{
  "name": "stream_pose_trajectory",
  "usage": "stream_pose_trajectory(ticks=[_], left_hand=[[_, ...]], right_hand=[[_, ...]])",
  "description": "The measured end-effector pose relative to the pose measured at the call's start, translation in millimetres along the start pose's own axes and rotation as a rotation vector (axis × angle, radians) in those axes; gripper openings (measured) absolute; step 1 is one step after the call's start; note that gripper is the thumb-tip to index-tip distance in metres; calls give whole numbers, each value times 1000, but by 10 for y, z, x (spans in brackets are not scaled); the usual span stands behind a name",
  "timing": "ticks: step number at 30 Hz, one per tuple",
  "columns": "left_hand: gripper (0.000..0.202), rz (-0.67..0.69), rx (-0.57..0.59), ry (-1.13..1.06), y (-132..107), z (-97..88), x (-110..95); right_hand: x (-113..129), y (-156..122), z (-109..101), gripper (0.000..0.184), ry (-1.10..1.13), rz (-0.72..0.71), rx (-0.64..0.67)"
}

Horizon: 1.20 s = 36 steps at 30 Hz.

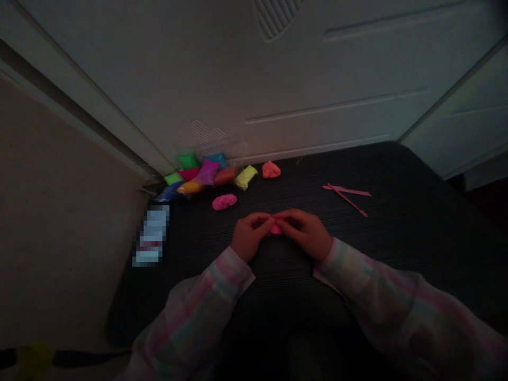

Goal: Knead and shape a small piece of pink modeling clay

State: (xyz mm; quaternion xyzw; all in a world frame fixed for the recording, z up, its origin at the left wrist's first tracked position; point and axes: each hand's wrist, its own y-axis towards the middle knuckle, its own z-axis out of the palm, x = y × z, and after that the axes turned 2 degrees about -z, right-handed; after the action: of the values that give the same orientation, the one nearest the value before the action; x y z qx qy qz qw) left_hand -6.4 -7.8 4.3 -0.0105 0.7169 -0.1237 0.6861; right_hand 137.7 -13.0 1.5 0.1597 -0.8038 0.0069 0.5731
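Over the middle of the dark table, my left hand and my right hand meet at the fingertips. Between their thumbs and fingers they pinch a small bright pink piece of modelling clay, mostly hidden by the fingers. Both hands are closed on it. A crumpled pink lump of clay lies beyond my left hand. Farther back sits an orange lump of clay. To the right of my right hand, two thin pink modelling tools lie crossed on the table.
Several coloured clay packets lie in clear plastic at the back left, with a yellow packet beside them. A blurred pale rectangular object rests near the left edge of the black table. A white panelled surface stands behind.
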Motion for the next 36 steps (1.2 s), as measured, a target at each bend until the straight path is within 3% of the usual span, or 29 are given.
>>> stream_pose_trajectory(ticks=[4, 10, 20, 25, 28, 32, 36], left_hand=[[13, 1, 43, -68, -3, 12, -3], [13, 43, -57, 7, -13, -3, 10], [11, 57, -41, 77, -10, -17, -4], [12, 44, -30, 56, -17, -13, 8], [14, 34, 18, -17, -13, -2, 9], [14, 11, 96, -33, -11, 13, 7], [13, -2, 44, 5, -20, 10, 3]], right_hand=[[-39, -5, 36, 23, 149, 47, -80], [-31, -11, 44, 23, 207, 95, 18], [-2, -10, 29, 24, 41, 51, 6], [-29, -11, 40, 20, 116, 76, 7], [-32, -11, 41, 27, 145, 59, -13], [-24, -3, 27, 26, 13, -13, -35], [-18, -3, 31, 22, 29, 21, -1]])
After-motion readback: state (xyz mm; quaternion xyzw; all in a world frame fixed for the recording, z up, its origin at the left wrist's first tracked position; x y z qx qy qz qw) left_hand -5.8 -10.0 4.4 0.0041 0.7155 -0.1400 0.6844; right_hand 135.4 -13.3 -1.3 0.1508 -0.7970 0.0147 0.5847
